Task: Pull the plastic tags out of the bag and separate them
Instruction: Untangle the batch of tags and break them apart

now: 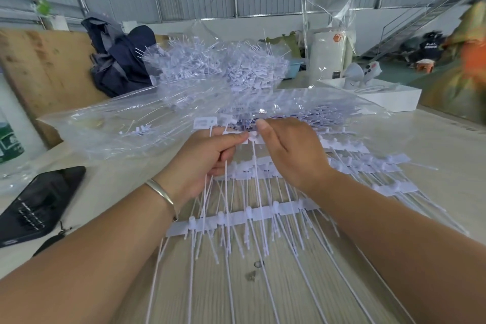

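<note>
Both our hands pinch one strip of plastic tags (252,138): left hand (207,155) holds several stems, right hand (289,152) grips the head, above the worktop (263,297).

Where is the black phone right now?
In the head view, the black phone lies flat on the wooden table at the lower left, beside the left forearm and its silver bracelet, just in front of the clear plastic bag.
</note>
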`<state>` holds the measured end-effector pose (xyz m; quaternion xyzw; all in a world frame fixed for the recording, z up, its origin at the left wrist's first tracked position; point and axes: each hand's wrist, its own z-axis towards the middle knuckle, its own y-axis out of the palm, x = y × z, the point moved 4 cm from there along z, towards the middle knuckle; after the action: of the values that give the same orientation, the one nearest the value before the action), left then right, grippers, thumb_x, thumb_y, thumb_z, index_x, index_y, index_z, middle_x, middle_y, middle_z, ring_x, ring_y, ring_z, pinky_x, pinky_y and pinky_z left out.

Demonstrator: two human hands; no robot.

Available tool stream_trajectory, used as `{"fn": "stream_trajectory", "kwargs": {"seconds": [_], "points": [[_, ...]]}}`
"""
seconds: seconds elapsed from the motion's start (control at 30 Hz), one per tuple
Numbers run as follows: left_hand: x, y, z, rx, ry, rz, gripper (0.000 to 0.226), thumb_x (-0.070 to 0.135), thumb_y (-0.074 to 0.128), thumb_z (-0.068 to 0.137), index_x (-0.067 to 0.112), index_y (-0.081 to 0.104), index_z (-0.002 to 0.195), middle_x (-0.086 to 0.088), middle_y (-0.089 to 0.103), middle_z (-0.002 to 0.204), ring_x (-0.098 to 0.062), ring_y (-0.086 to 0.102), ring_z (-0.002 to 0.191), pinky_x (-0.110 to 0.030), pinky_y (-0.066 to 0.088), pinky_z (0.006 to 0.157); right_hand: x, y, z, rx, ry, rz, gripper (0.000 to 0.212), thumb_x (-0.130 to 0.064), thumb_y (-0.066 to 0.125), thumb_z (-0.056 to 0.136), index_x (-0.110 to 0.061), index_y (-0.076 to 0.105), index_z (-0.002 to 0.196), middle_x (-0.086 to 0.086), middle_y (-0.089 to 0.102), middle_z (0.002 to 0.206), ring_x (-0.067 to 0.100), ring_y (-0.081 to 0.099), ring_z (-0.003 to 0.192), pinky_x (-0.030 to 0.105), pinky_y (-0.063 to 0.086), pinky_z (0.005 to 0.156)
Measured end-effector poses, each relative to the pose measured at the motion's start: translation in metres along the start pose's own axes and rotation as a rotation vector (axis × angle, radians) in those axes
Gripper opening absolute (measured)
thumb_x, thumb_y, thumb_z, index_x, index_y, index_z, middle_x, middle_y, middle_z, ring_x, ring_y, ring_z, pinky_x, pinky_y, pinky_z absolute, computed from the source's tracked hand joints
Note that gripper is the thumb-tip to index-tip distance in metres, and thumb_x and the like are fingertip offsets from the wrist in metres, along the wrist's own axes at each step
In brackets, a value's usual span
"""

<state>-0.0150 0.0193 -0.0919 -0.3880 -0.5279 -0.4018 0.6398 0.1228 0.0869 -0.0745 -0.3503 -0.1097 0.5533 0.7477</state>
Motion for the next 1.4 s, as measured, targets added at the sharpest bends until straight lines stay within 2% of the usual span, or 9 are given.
{"fn": "stream_trajectory", "kwargs": {"seconds": [0.17, 0.47, 0.63, 0.77, 0.87, 0.93, 1.13, 1.3, 1.4], "points": [[0.004, -0.001, -0.001, -0.026, 0.026, 0.062, 0.016, 0.018, 0.07, 0.083, 0.005, 0.063, 0.087, 0.003, 0.035, 0.042, -0.011, 0.022, 0.037, -0.014, 0.019, 0.037, 0.008, 0.006, 0.001, -0.052, 0.13, 0.032, 0.049, -0.026, 0.039, 0.1, -0.023, 0.026, 0.053, -0.003, 0.032, 0.048, 0.02, 0.035, 0.05, 0.032, 0.024, 0.055], [0.013, 0.006, -0.007, -0.118, 0.112, 0.511, 0.017, 0.009, 0.071, 0.077, -0.004, 0.063, 0.069, 0.008, 0.033, 0.039, -0.008, 0.027, 0.037, -0.015, 0.023, 0.038, 0.009, 0.009, 0.0, -0.2, 0.098, -0.013, 0.047, -0.025, 0.05, 0.085, -0.015, 0.029, 0.044, 0.0, 0.025, 0.042, 0.017, 0.027, 0.043, 0.028, 0.021, 0.047], [0.017, 0.016, -0.007, 0.056, 0.302, 0.848, 0.037, 0.016, 0.064, 0.076, 0.023, 0.046, 0.044, 0.013, 0.042, 0.037, -0.003, 0.039, 0.037, -0.016, 0.024, 0.039, 0.015, 0.018, 0.0, -0.212, 0.172, -0.131, 0.045, -0.034, 0.044, 0.087, -0.013, 0.043, 0.047, 0.0, 0.041, 0.045, 0.017, 0.042, 0.048, 0.024, 0.027, 0.046], [0.014, 0.022, -0.007, 0.229, 0.391, 1.06, 0.032, 0.023, 0.061, 0.077, 0.018, 0.042, 0.051, 0.007, 0.048, 0.043, -0.006, 0.045, 0.041, -0.022, 0.027, 0.042, 0.018, 0.017, 0.002, -0.217, 0.216, -0.187, 0.046, -0.036, 0.044, 0.087, -0.014, 0.042, 0.046, -0.002, 0.04, 0.045, 0.014, 0.039, 0.046, 0.023, 0.024, 0.046], [0.012, -0.002, -0.002, 0.388, 0.284, 1.233, 0.031, 0.025, 0.06, 0.085, 0.022, 0.044, 0.058, 0.007, 0.048, 0.053, -0.006, 0.046, 0.047, -0.021, 0.03, 0.039, 0.017, 0.01, -0.001, -0.208, 0.176, -0.227, 0.048, -0.034, 0.05, 0.082, -0.012, 0.033, 0.043, -0.001, 0.028, 0.041, 0.015, 0.029, 0.041, 0.021, 0.021, 0.045], [0.006, -0.021, 0.0, 0.381, 0.171, 1.164, 0.034, 0.025, 0.062, 0.086, 0.023, 0.042, 0.058, 0.008, 0.047, 0.052, -0.003, 0.044, 0.043, -0.018, 0.027, 0.036, 0.014, 0.002, -0.002, -0.129, 0.159, -0.178, 0.049, -0.03, 0.05, 0.082, -0.013, 0.026, 0.043, -0.002, 0.021, 0.04, 0.013, 0.022, 0.04, 0.021, 0.018, 0.045], [0.001, -0.006, 0.006, 0.164, 0.058, 0.326, 0.036, 0.025, 0.082, 0.073, 0.021, 0.048, 0.061, 0.011, 0.039, 0.043, -0.007, 0.034, 0.038, -0.017, 0.028, 0.041, 0.01, -0.002, -0.001, -0.055, 0.143, 0.065, 0.028, -0.028, 0.025, 0.081, -0.02, 0.027, 0.054, -0.002, 0.032, 0.05, 0.015, 0.029, 0.049, 0.032, 0.018, 0.05], [-0.002, 0.004, -0.002, -0.073, -0.103, 0.119, 0.04, 0.024, 0.078, 0.08, 0.026, 0.06, 0.045, 0.013, 0.036, 0.043, -0.005, 0.024, 0.037, -0.015, 0.022, 0.035, 0.009, -0.002, -0.003, -0.042, 0.107, 0.072, 0.023, -0.024, 0.025, 0.08, -0.02, 0.026, 0.058, -0.002, 0.032, 0.053, 0.016, 0.03, 0.052, 0.033, 0.018, 0.051], [-0.003, 0.002, -0.001, -0.103, -0.205, -0.062, 0.036, 0.027, 0.069, 0.087, 0.025, 0.049, 0.057, 0.01, 0.028, 0.047, -0.005, 0.02, 0.04, -0.015, 0.02, 0.034, 0.01, -0.002, -0.001, -0.026, 0.119, 0.066, 0.022, -0.023, 0.026, 0.079, -0.019, 0.027, 0.058, 0.0, 0.032, 0.054, 0.02, 0.033, 0.053, 0.034, 0.019, 0.052]]}}
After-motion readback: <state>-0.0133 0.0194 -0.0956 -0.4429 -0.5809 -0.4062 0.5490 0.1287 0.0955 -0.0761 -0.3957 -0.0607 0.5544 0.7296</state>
